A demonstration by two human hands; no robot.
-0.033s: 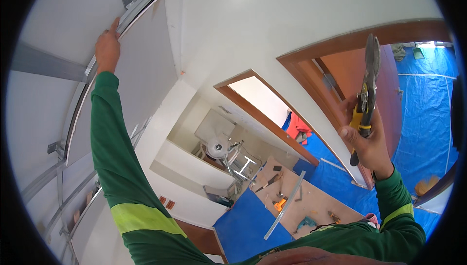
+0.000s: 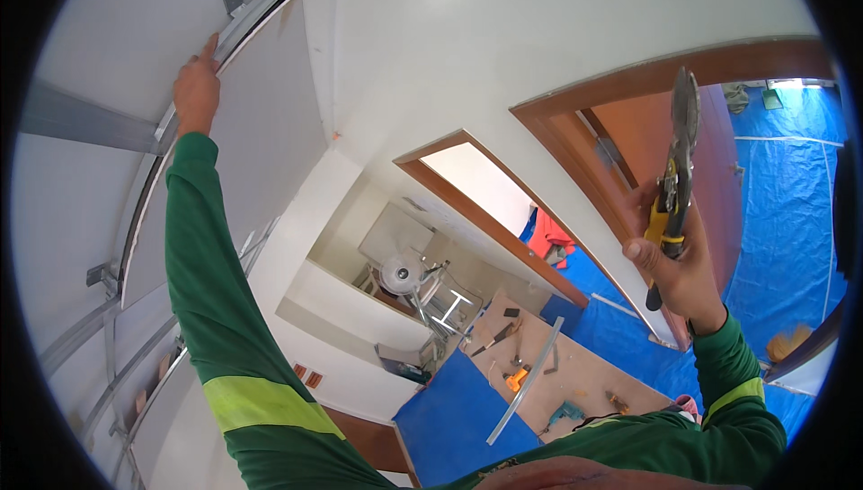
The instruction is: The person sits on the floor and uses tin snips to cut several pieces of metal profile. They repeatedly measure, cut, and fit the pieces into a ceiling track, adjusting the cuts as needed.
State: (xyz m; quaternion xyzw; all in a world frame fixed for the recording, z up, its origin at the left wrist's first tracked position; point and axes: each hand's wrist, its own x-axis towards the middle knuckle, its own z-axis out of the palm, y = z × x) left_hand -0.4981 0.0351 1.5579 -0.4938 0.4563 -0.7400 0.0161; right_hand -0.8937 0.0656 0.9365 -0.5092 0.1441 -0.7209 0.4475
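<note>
High on the left, my left hand reaches up to a metal channel that runs along the edge of a pale ceiling panel. Its index finger lies stretched along the channel, while the other fingers curl at the edge and are partly hidden. On the right, my right hand is wrapped around the yellow and black handles of tin snips. The metal jaws point upward, apart from any other thing; they look closed.
Wooden door frames stand to the right, with blue sheeting beyond. Below me, a brown board carries several tools, including a teal drill. A long metal strip crosses it. A fan stands farther back.
</note>
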